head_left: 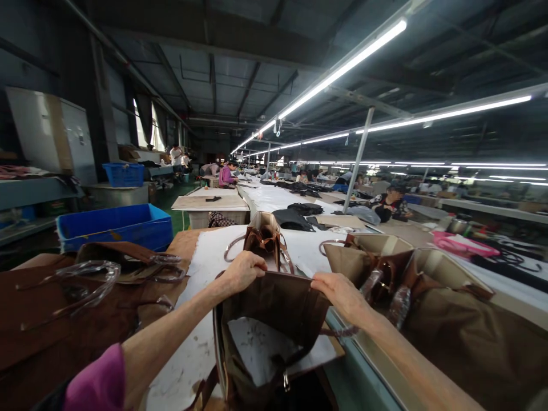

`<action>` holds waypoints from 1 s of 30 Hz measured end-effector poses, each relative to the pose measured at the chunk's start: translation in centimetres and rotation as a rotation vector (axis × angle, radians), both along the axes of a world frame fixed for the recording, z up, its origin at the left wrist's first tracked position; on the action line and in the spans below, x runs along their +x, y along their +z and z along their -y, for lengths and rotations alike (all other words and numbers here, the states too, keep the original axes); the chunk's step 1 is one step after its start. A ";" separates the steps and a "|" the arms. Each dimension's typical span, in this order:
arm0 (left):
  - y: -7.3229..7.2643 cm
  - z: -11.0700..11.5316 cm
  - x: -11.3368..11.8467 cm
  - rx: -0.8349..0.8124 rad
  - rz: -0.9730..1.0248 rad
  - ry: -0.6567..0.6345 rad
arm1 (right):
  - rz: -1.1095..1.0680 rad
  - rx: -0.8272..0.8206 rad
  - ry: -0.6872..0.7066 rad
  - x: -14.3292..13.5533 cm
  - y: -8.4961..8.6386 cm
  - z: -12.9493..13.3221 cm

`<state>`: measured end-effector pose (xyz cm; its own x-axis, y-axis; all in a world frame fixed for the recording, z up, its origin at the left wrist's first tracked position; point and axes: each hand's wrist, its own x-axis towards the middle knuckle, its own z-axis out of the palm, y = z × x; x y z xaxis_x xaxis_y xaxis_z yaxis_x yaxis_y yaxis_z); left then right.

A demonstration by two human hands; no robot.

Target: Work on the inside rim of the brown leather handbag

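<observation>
Both my hands grip the far top edge of a brown handbag (274,299) that stands with its mouth toward me. My left hand (244,271) pinches the rim at the left, and my right hand (340,291) has the rim at the right, fingers closed over it. Inside the bag a pale patch (261,348) shows. A metal zip pull (286,381) hangs at the near side. Just beyond the rim stands another brown bag (263,240) with wrapped handles.
Brown bags with plastic-wrapped handles (92,279) lie at left, by a blue crate (115,225). More tan and brown bags (454,302) stand at right. A metal post (358,162) rises from the long table. Several people work farther off.
</observation>
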<state>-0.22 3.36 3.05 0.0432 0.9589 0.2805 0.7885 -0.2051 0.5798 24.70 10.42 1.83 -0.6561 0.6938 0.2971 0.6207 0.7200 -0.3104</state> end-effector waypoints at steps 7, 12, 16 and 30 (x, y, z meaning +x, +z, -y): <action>0.5 1.2 0.0 -0.055 0.027 -0.019 | -0.031 0.017 -0.022 0.8 0.1 2.7; 0.8 1.3 0.1 -0.071 0.055 -0.066 | 0.005 0.058 -0.112 1.5 -0.3 4.8; 1.4 1.0 1.2 -0.089 0.032 -0.107 | 0.065 0.069 -0.168 1.2 0.2 5.8; 1.8 -1.8 4.9 -0.098 -0.001 -0.294 | 0.341 0.018 -0.057 -4.7 4.8 4.6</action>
<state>4.66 5.15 4.89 0.3225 0.9279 0.1872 0.7043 -0.3674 0.6075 20.02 5.87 6.61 -0.6798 0.7290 0.0800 0.7262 0.6844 -0.0659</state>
